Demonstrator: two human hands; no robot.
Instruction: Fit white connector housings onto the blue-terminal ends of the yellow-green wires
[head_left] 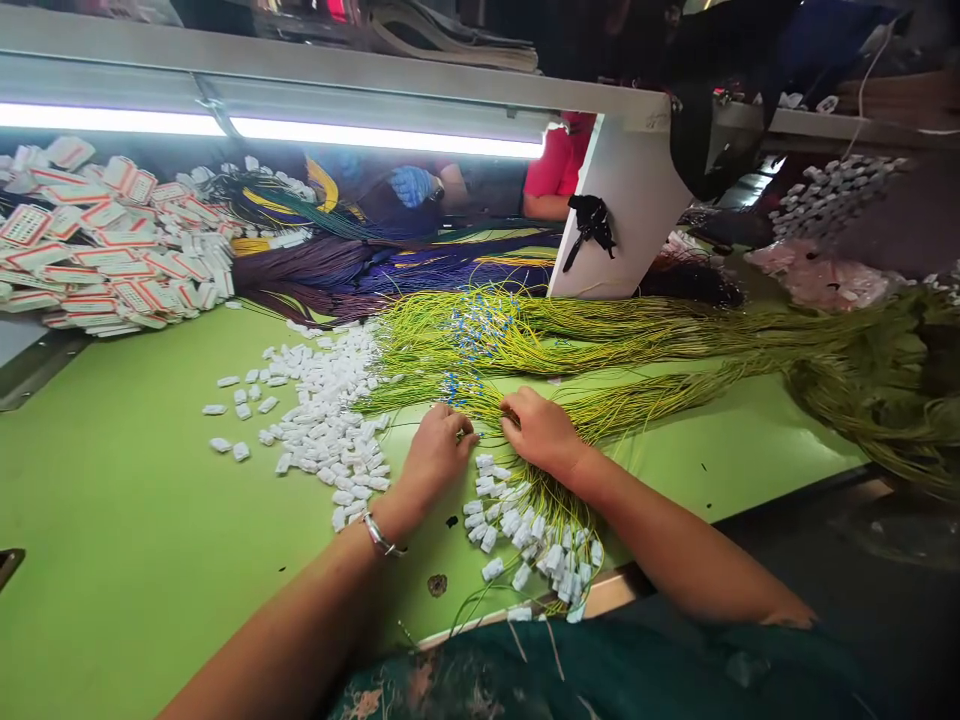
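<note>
Finished wires [536,545] beneath hands, connectors [330,430] leftward.

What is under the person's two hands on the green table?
Thin yellow-green wires run under the left hand and right hand. White connectors lie below the right wrist. The fingertips' grip is hidden.

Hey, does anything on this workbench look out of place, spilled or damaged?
A few white connectors lie scattered apart from the main pile on the green table. Two dark marks near the front edge look like damage to the surface. Both hands, left hand and right hand, rest on the yellow-green wires.
</note>
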